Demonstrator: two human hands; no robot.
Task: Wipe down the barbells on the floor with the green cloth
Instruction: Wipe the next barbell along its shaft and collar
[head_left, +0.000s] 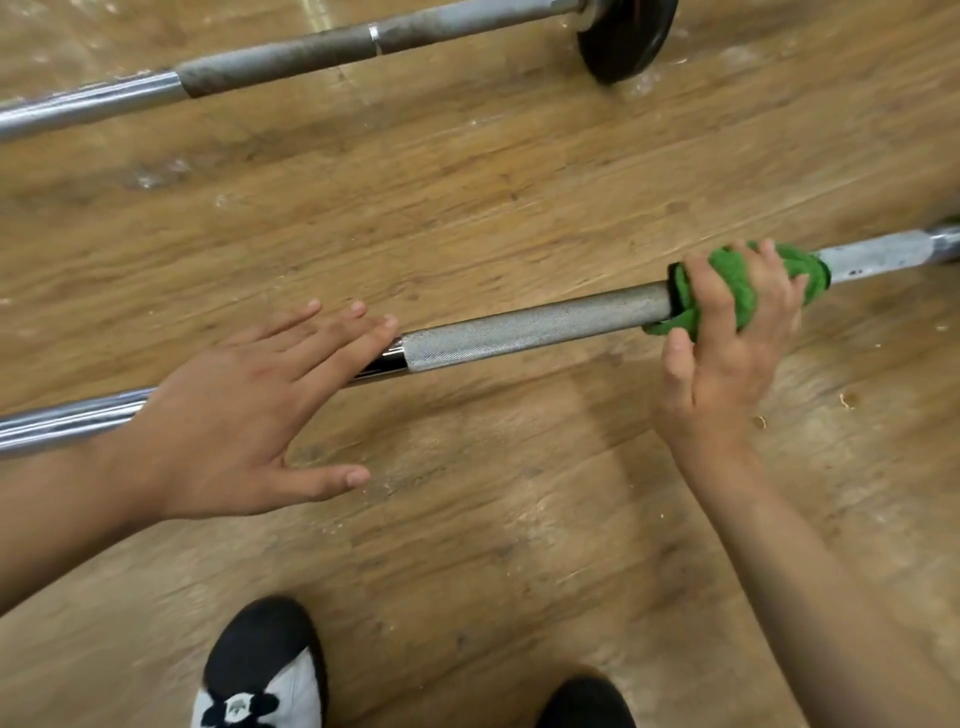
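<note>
Two barbells lie on the wooden floor. The near barbell (524, 327) runs across the middle, with a knurled grey section between my hands. My right hand (727, 338) grips the green cloth (743, 286), which is wrapped round this bar at the right. My left hand (244, 410) lies flat with straight fingers over the bar's shiny left part, fingertips at the start of the knurling. The far barbell (291, 57) lies along the top edge with a dull grey grip.
A black weight plate (626, 39) sits on the far barbell's right end at the top. My two shoes, the left shoe (262, 670) and the right shoe (584, 704), stand on the floor at the bottom edge. Bare wooden floor (467, 197) lies between the bars.
</note>
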